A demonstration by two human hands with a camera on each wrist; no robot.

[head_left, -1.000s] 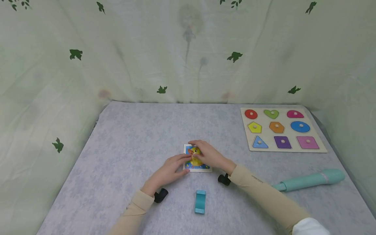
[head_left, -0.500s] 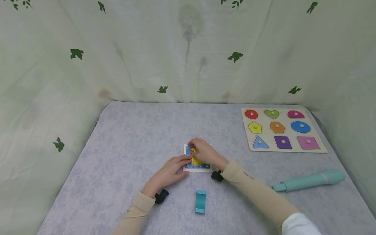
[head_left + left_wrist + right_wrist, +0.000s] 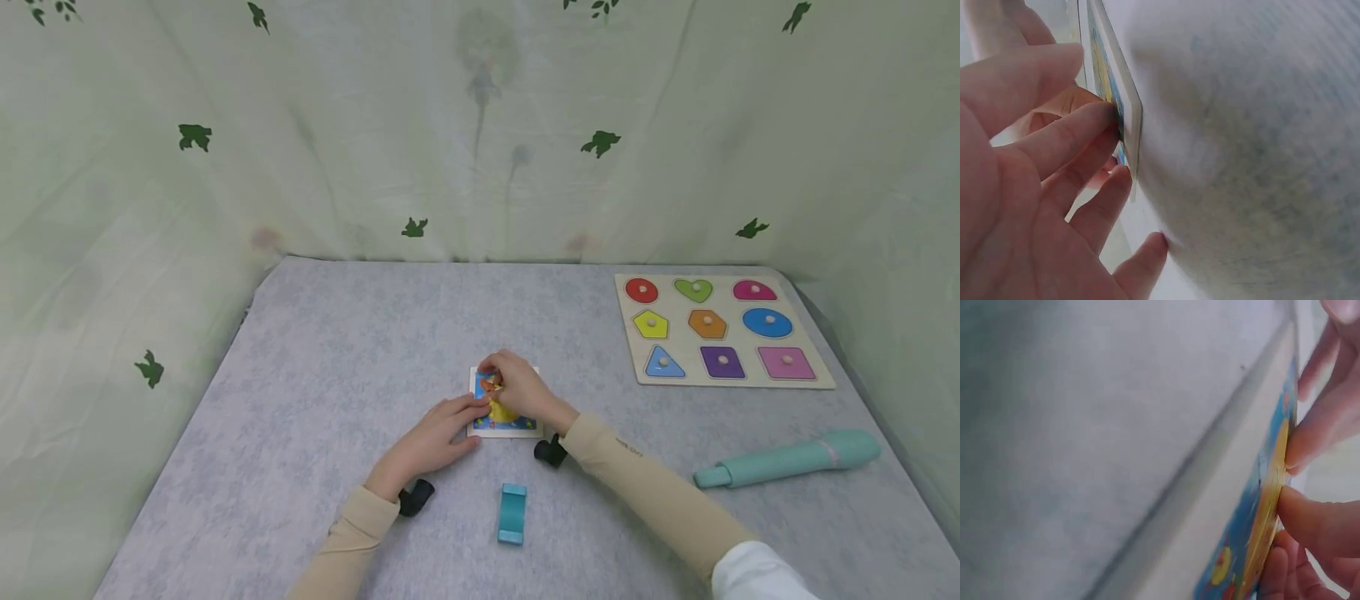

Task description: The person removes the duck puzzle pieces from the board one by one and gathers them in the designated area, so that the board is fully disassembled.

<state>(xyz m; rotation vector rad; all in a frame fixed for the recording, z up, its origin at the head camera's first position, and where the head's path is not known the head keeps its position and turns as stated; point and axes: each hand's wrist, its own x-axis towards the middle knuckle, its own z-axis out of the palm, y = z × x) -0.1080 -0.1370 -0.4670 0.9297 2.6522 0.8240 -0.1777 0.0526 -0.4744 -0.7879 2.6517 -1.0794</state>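
A small white-edged puzzle (image 3: 506,432) with a yellow duck on a blue ground lies flat at the middle of the table. My left hand (image 3: 438,433) rests at its left side, fingers nearly straight, with fingertips touching the picture and edge. From the upper right my right hand (image 3: 525,387) reaches over it, thumb and fingers curled in at the duck's head, where they pinch a piece. That hand hides much of the head. In the right wrist view, the thumb (image 3: 1313,519) touches the yellow part of the picture.
A teal bridge-shaped block (image 3: 512,514) lies in front of the puzzle. To the right is a folded mint umbrella (image 3: 795,460). Behind it sits a wooden shape board (image 3: 675,367) with knobbed coloured pieces. A pale curtain (image 3: 345,125) borders the table.
My right hand has shifted slightly left and its thumb and fingers have drawn together over the duck's head, covering the eye. The left hand stays nearly still on the puzzle.
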